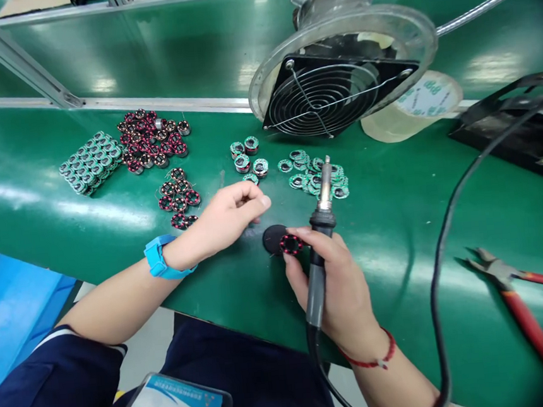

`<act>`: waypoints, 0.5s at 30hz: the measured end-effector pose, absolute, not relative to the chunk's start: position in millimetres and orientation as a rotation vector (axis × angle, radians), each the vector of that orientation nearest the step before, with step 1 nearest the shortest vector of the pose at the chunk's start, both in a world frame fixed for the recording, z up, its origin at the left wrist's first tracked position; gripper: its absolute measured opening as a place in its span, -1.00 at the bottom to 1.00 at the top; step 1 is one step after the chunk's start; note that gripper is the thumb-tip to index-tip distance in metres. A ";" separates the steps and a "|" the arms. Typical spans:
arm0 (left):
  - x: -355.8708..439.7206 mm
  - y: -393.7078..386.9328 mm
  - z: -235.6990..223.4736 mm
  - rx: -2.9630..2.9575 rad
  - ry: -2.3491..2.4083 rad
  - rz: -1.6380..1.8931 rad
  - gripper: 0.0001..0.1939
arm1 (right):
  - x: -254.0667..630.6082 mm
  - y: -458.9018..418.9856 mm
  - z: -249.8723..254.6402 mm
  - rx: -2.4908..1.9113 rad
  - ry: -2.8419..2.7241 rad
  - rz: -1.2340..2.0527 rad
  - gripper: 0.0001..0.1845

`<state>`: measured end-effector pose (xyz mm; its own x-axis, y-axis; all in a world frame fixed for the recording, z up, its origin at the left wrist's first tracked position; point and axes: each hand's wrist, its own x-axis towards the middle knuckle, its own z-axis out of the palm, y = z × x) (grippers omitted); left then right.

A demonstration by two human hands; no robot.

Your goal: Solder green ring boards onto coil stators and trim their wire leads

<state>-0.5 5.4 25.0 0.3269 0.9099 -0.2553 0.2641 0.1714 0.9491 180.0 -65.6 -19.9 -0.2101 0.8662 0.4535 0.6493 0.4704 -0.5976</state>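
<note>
My right hand (348, 285) pinches a small wound motor stator (292, 244) with red insulation between thumb and forefinger. The same hand also carries a soldering iron (315, 294), its metal tip pointing up and away from me. Beneath the stator lies a round black disc (272, 237) on the bench. My left hand (227, 215) hovers to the left, fingers curled and thumb against them; whatever they may hold is hidden. Just beyond it stand several stators topped with green boards (242, 162). Loose round green circuit boards (298, 181) lie behind the iron's tip.
A fume extractor fan (319, 101) hangs over the green bench (203, 292). Stators (152, 138) are heaped at the back left, beside a stacked block of board-topped pieces (91, 162). Tape roll (410, 109), red-handled cutters (503, 272) and the iron's black cable (437, 277) are right.
</note>
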 end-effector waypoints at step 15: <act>-8.7 9.8 40.8 1.294 1.172 0.601 -0.82 | 180.5 -64.2 -27.0 -1.289 -1.781 0.418 -0.40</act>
<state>-8.7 9.8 40.8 0.3525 0.8791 -0.3208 0.2526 0.2407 0.9372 180.5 -64.2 -27.0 -0.0817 0.8888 0.4509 0.5953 0.4064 -0.6931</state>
